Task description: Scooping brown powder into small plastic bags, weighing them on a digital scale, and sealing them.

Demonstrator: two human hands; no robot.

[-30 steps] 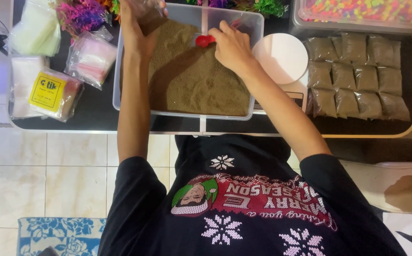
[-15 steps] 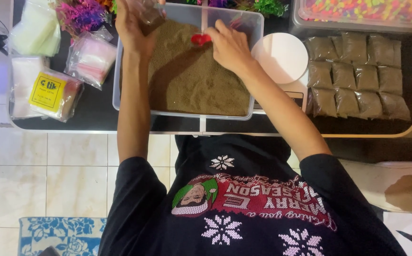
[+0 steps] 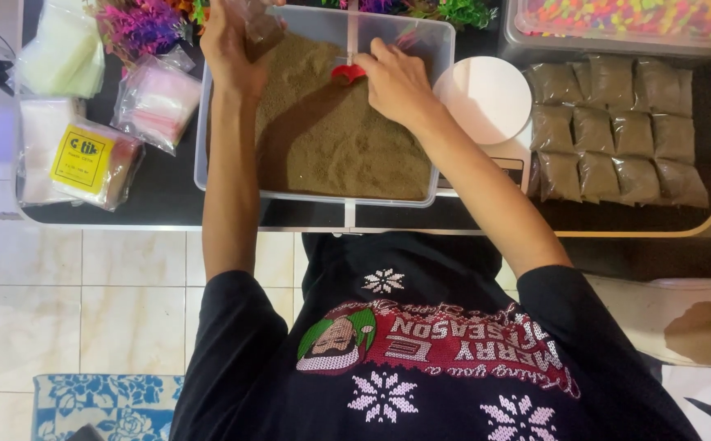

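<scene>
A clear plastic bin (image 3: 202, 155) full of brown powder (image 3: 339, 139) stands on the black table in front of me. Above the bin's far left corner, my left hand (image 3: 229, 45) holds a small clear plastic bag (image 3: 259, 24) partly filled with the powder. My right hand (image 3: 396, 82) grips a small red scoop (image 3: 347, 73) over the powder near the bin's far side. The two hands are close together, with the scoop just right of the bag.
Several filled brown packets (image 3: 617, 131) lie in rows to the right, next to a white round scale plate (image 3: 486, 98). Bundles of empty clear bags (image 3: 155, 102) and a yellow-labelled pack (image 3: 86, 159) lie at left. Colourful plastic plants (image 3: 139, 20) and a tray of coloured bits (image 3: 633, 16) line the far edge.
Both hands have stayed over the bin's far side. The red scoop has shifted slightly toward the bag in my left hand.
</scene>
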